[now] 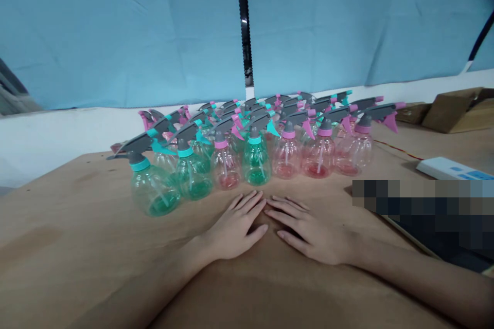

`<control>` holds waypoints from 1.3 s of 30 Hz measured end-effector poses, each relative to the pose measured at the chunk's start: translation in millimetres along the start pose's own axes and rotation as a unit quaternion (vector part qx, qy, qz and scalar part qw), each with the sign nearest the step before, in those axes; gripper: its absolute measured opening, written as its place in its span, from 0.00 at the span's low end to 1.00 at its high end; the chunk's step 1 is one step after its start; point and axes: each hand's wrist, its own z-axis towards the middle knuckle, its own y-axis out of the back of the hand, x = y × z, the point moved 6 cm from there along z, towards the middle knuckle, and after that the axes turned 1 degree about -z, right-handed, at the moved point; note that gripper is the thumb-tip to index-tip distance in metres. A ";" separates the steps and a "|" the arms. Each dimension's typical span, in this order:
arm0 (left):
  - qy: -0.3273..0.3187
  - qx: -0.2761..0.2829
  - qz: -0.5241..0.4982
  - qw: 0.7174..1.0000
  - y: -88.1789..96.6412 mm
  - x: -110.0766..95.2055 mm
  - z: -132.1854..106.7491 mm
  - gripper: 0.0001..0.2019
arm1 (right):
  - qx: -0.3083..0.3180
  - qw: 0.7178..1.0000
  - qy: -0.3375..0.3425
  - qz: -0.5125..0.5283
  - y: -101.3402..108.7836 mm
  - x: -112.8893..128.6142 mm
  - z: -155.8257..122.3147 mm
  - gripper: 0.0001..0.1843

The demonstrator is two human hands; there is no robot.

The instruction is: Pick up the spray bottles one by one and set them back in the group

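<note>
My left hand [240,226] lies flat on the wooden table, fingers stretched out and holding nothing. Beside it rests my right hand [309,229], also flat and empty, its fingertips close to those of the left. Just beyond them stand several clear spray bottles in rows, with grey heads and green or pink collars and triggers. Nearest my fingers are a green spray bottle [257,164] and a pink spray bottle [285,159]. At the left end of the front row, another green spray bottle [154,190] stands a little closer to me. The rear bottles are partly hidden.
The wooden table [96,252] extends beneath everything. To the right are a white device with blue markings [455,168], a dark flat item partly covered by pixelation [436,239], and a cardboard box [455,110]. A blue curtain [154,25] hangs behind.
</note>
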 end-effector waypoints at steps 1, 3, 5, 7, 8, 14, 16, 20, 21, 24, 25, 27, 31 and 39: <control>0.000 0.000 0.000 1.000 0.3 -0.2 0.1 0.28 | -0.002 1.000 0.000 0.002 -0.1 -0.2 -0.1 0.25; 0.001 -0.001 -0.001 1.000 0.7 -0.4 0.4 0.28 | -0.004 1.000 0.000 0.002 -0.2 -0.4 -0.1 0.25; 0.001 -0.001 -0.002 1.000 0.8 -0.5 0.7 0.28 | -0.003 1.000 -0.001 -0.004 -0.3 -0.4 0.1 0.25; 0.002 0.001 -0.002 1.000 0.5 -0.4 0.7 0.28 | 0.003 1.000 -0.002 -0.012 -0.5 -0.1 0.3 0.25; 0.002 0.002 -0.001 1.000 0.3 -0.2 0.6 0.28 | 0.007 1.000 -0.003 -0.015 -0.6 0.0 0.4 0.25; -0.001 0.003 0.003 1.000 -0.3 -0.4 -0.3 0.28 | 0.012 1.000 -0.002 -0.025 0.1 -0.4 0.1 0.25; -0.003 -0.007 -0.001 1.000 1.3 -1.5 -0.3 0.27 | 0.011 1.000 0.000 -0.028 -0.4 0.2 0.3 0.25; -0.007 -0.036 -0.007 0.999 7.4 -4.9 -0.8 0.22 | 0.000 0.998 0.005 -0.057 1.2 3.4 -0.3 0.24; -0.011 -0.040 -0.008 0.999 8.8 -5.9 -1.2 0.21 | -0.014 0.997 -0.003 -0.071 4.5 2.2 -1.3 0.23; -0.023 -0.052 -0.013 0.998 11.9 -8.0 -2.6 0.20 | -0.100 0.986 -0.069 -0.113 27.5 -14.7 -9.8 0.20; -0.026 -0.058 -0.016 0.998 12.6 -8.1 -3.1 0.19 | -0.144 0.977 -0.102 -0.123 39.7 -25.0 -15.5 0.19; -0.029 -0.065 -0.023 0.997 13.1 -7.9 -3.6 0.18 | -0.266 0.937 -0.178 -0.139 70.0 -51.2 -33.4 0.19; -0.031 -0.068 -0.029 0.997 12.6 -7.2 -2.9 0.18 | -0.439 0.832 -0.298 -0.158 117.9 -106.6 -74.9 0.29; -0.038 -0.075 -0.035 0.996 13.3 -7.5 -3.4 0.18 | -0.370 0.803 -0.442 -0.155 115.1 -183.8 -83.8 0.46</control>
